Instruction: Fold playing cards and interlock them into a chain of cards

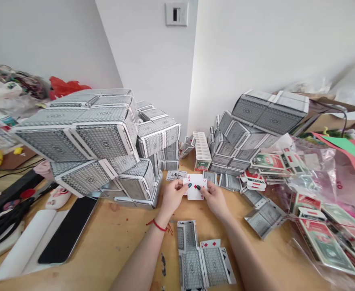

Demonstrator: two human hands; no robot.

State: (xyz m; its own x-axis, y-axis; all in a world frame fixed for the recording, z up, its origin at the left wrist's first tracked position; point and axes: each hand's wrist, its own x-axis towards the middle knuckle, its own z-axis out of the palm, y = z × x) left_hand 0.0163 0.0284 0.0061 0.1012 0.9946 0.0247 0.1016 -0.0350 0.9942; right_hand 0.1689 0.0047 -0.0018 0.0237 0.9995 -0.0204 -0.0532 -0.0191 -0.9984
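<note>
My left hand [173, 195] and my right hand [216, 198] pinch crossed playing cards [195, 192] between thumbs and fingers, low over the table. An upright ace of diamonds lies in front; a sideways card with a red 2 at its corner shows behind it. Just beyond my left hand lies a card with a black-and-white picture [176, 175]. Between my forearms rest face-down grey-backed cards [192, 266], with some red and black faces peeking out. More grey-backed cards [264, 218] lie beside my right hand.
Card-built block stacks rise at left [101, 141] and right [247, 137]. A row of card boxes [201, 145] stands between them. Card packs [327, 246] lie in plastic on the right. A black phone [70, 230], white paper roll [28, 246] and scissors [10, 218] lie left.
</note>
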